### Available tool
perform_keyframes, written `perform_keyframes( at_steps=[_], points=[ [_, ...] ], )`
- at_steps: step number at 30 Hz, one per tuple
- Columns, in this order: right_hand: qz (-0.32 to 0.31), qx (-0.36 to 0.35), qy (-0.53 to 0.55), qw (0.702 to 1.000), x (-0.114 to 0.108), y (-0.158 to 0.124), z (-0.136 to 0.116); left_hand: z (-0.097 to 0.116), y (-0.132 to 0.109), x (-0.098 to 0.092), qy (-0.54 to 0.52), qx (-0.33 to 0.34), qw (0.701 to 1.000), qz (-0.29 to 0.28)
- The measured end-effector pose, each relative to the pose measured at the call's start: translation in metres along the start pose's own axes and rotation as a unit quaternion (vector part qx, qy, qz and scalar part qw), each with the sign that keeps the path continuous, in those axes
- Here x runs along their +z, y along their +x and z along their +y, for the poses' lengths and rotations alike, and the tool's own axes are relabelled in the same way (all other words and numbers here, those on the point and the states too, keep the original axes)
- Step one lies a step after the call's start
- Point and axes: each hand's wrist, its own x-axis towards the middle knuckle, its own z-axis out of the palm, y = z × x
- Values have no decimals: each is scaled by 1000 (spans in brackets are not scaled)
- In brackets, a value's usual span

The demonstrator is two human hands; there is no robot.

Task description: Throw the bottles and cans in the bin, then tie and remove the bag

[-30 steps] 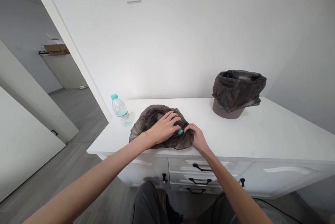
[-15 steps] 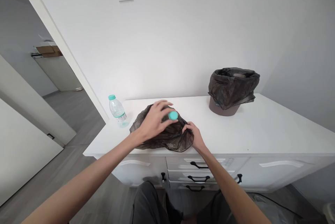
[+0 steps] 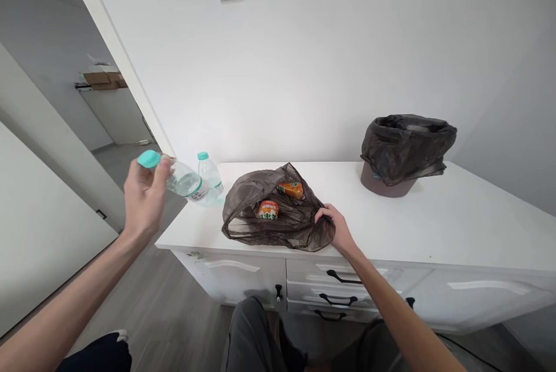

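My left hand is closed round the neck of a clear plastic bottle with a teal cap, held tilted at the left end of the cabinet top. Just behind it stands a second such bottle, upright and partly covered by the first. In the middle of the surface a dark translucent plastic bag lies with its mouth open. Inside it are an orange-and-red labelled container and an orange packet. My right hand grips the bag's right edge, fingers bunched in the film.
A brown bin lined with a dark bag stands at the back right of the white cabinet top, near the wall. Drawers with black handles are below. A doorway opens at the left, and part of a person's dark clothing shows lower left.
My left hand has moved left from above the bag, carrying the capped bottle. The container and packet inside the bag now show. My right hand keeps its hold on the bag.
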Motion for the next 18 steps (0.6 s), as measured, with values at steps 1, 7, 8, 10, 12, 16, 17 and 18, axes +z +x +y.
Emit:
perform_keyframes(
  at_steps=[1,7,8,10,12,16,17,18],
  points=[
    [-3,-2,-4,1000,0,0,1,-15,0,-2,25,-13,1000,5],
    [-4,-3,-12,1000,1,-2,8,-83,2,-3,181,-94,979,1],
    [-5,-2,-11,1000,1,-2,9,-88,2,-1,190,-103,976,-3],
    [-6,1,-8,1000,2,-2,10,-94,2,2,192,-110,975,-8],
    [-7,4,-8,1000,2,-1,9,-94,2,6,194,-112,975,-10],
    [-6,2,-9,1000,2,0,8,-92,7,9,211,-125,969,-23],
    [-6,1,-8,1000,2,0,8,-93,8,9,213,-132,968,-28],
    [-6,1,-7,1000,2,-1,8,-94,8,8,212,-141,966,-34]
  ],
)
